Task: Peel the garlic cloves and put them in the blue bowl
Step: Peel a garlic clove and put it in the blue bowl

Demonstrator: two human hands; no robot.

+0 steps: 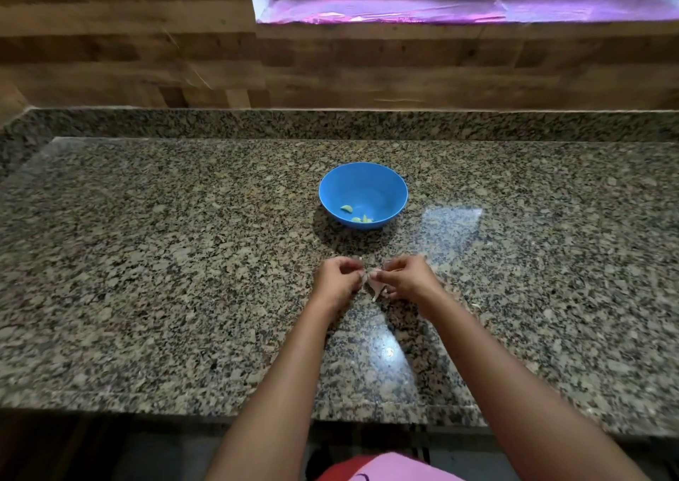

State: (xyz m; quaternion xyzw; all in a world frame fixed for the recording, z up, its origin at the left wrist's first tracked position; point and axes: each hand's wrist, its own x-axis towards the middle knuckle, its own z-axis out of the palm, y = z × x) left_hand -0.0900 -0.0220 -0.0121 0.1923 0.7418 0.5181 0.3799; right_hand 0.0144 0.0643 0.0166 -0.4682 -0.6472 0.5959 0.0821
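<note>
In the blue bowl (385, 186), seemingly three (peeled) garlic cloves (346, 208).

Single head cam, wide-angle, looking forward and down over the granite counter (147, 260) toward the wood wall (128, 58); no second view.

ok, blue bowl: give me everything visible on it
The blue bowl is round, plain and looks like plastic. It stands upright on the speckled stone counter, just beyond both hands, which do not touch it. Inside, near its front wall, lie a few pale peeled garlic cloves. It casts a dark shadow toward the person.
</note>
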